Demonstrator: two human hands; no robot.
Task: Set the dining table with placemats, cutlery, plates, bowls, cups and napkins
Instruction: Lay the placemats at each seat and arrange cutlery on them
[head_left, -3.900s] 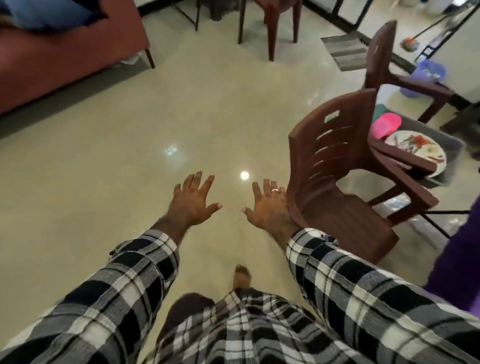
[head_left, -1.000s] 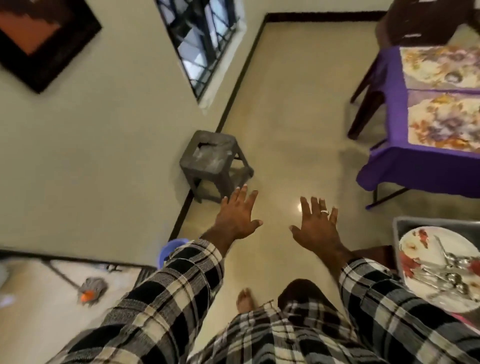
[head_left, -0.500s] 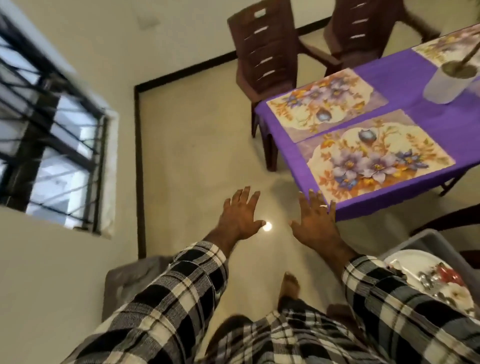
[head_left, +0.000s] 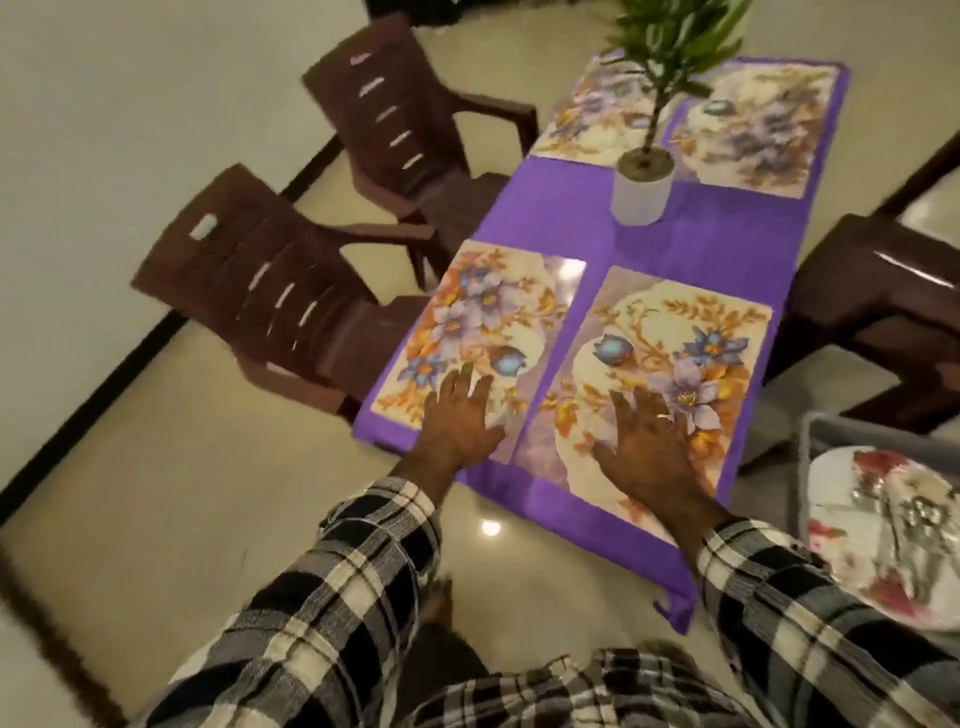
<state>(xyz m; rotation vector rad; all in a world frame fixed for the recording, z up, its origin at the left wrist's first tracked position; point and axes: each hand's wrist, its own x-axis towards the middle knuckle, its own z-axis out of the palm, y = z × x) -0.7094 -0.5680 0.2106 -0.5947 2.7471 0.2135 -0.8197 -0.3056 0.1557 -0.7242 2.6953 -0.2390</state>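
A table with a purple cloth (head_left: 717, 228) carries several floral placemats. The near left placemat (head_left: 478, 322) and the near right placemat (head_left: 670, 358) lie side by side at my end. My left hand (head_left: 457, 421) is held out flat, fingers spread, over the near left mat's corner. My right hand (head_left: 644, 441), wearing a ring, is spread the same way over the near right mat. Both hold nothing. At the right edge a grey tray (head_left: 802, 441) holds a floral plate (head_left: 883, 540) with metal cutlery (head_left: 919, 514) on it.
A potted plant in a white pot (head_left: 641, 192) stands mid-table. Two brown plastic chairs (head_left: 270, 291) (head_left: 410, 124) flank the table's left side, another chair (head_left: 878, 306) the right. Two more placemats (head_left: 748, 130) lie at the far end. Tiled floor (head_left: 182, 509) lies around the table.
The view has swung from the floor, wall and window round to the table. Both hands, still spread and empty, are now over the near placemats instead of over the floor.
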